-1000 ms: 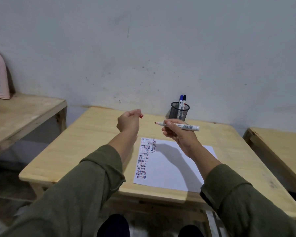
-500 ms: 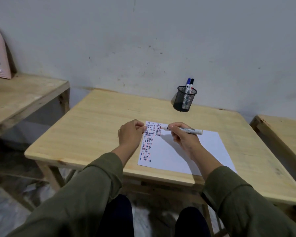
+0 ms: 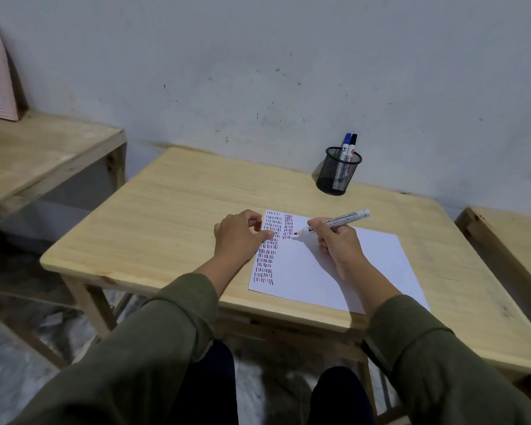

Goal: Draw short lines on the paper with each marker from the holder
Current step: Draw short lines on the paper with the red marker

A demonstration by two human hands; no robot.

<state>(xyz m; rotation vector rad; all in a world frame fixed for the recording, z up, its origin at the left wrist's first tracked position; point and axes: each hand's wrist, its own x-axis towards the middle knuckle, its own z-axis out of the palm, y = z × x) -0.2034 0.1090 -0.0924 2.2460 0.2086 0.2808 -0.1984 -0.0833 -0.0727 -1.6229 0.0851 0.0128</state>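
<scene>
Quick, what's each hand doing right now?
Left hand: curled shut on the paper's left edge; contents cannot be told.
Right hand: holding the marker, tip at the paper.

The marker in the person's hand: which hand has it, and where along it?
The right hand grips the marker on its barrel near the tip.

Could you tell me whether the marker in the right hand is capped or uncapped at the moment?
Uncapped. The marker in the right hand shows a bare red tip at the paper, beside the drawn lines.
</scene>
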